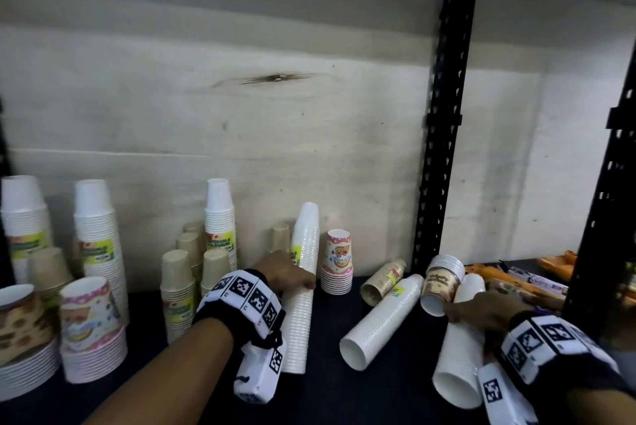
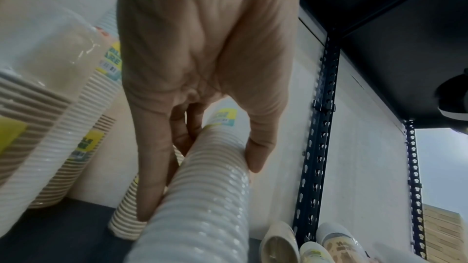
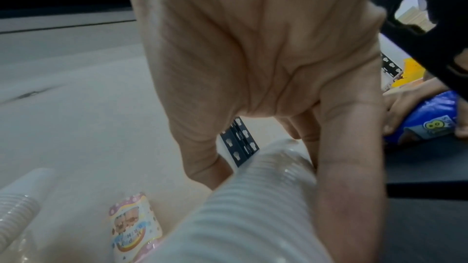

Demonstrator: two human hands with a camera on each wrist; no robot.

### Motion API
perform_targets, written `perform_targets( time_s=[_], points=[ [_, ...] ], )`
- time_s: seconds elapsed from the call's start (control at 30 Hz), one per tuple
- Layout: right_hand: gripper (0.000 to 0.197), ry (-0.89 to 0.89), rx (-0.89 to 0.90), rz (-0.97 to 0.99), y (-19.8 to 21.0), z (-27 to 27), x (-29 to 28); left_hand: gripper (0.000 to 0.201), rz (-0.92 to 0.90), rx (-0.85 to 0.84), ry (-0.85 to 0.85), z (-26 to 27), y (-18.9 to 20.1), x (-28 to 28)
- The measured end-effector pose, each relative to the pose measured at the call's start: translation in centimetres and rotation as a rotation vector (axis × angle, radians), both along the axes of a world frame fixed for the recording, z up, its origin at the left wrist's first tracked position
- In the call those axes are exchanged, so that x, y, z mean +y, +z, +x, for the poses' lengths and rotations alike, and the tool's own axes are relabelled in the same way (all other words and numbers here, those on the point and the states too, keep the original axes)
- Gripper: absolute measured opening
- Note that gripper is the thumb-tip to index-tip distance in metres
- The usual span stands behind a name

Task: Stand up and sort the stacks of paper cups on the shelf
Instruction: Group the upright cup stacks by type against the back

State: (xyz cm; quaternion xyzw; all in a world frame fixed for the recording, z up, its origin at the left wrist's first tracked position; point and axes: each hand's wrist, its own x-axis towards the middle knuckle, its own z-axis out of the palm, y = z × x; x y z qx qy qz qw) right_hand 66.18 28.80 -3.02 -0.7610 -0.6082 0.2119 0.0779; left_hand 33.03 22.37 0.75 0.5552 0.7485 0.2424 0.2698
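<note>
— Two hands are on the cups. The left hand (image 1: 287,273) has its fingers and thumb wrapped around a tall white cup stack (image 1: 303,290) that leans up at 12 o'clock on the dark shelf (image 1: 378,390).

— And the other one?

— The right hand (image 1: 481,311) is curled around a lying white cup stack (image 1: 459,355) at 4 o'clock. You can see its thumb and fingers on both sides of it in the wrist view.

— What is in the way?

— A brown printed cup stack (image 1: 442,281) lies right by the right hand's fingers. Another white lying stack (image 1: 382,321) is between the two hands, and a small tan lying stack (image 1: 382,278) is behind it.

— What else is near?

— A pink cartoon cup stack (image 1: 339,261) stands just beside the leaning one. Tan cup stacks (image 1: 179,290) stand at 10 o'clock. More white stacks (image 1: 98,238) stand far at 9 o'clock. A black shelf post (image 1: 440,135) goes up at 1 o'clock, with orange packets (image 1: 516,278) past it.
</note>
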Motion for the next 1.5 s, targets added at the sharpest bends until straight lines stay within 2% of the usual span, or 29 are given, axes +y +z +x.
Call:
perform_targets(
  time_s=[0.07,0.17,0.27,0.3,0.4,0.5,0.63,0.77,0.9,1.07,1.23,1.33,1.5],
  points=[
    [0.080,-0.026,0.035,0.010,0.2,0.4,0.2,0.051,0.040,-0.018,0.023,-0.2,0.1,-0.1],
    [0.079,0.030,0.117,0.083,1.0,0.1,0.2,0.072,0.095,-0.030,0.069,-0.5,-0.1,-0.1],
    [0.106,0.075,0.204,0.121,0.1,0.4,3.6,0.085,0.143,0.010,0.112,-0.8,-0.5,-0.2],
    [0.106,0.081,0.233,0.135,0.4,-0.1,3.9,0.086,0.158,0.013,0.123,-0.9,-0.7,-0.2],
    [0.088,0.115,0.297,0.207,3.7,-3.4,1.0,0.087,0.191,0.006,0.128,-1.3,-0.8,-0.3],
    [0.083,0.163,0.393,0.247,5.6,-5.6,0.0,0.085,0.214,0.016,0.126,-1.8,-0.8,-0.1],
    [0.061,0.255,0.462,0.316,6.8,-8.3,0.3,0.080,0.295,0.015,0.137,-2.4,-1.2,0.1],
    [0.054,0.318,0.599,0.331,7.2,-10.8,0.5,0.079,0.394,0.011,0.166,-2.8,-2.0,0.5],
    [0.056,0.411,0.675,0.339,6.4,-13.1,1.1,0.082,0.456,0.046,0.201,-3.3,-2.8,1.0],
    [0.071,0.536,0.572,0.317,3.8,-15.0,1.9,0.086,0.464,0.066,0.238,-3.6,-4.2,1.7],
    [0.066,0.622,0.552,0.280,1.9,-16.1,2.5,0.094,0.460,0.105,0.258,-3.8,-5.1,2.3],
    [0.064,0.677,0.538,0.268,1.7,-16.3,3.0,0.091,0.460,0.094,0.228,-4.1,-5.4,2.4],
    [0.058,0.688,0.558,0.258,1.4,-16.5,3.7,0.093,0.370,-0.002,0.143,-4.6,-6.2,2.4]
  ],
)
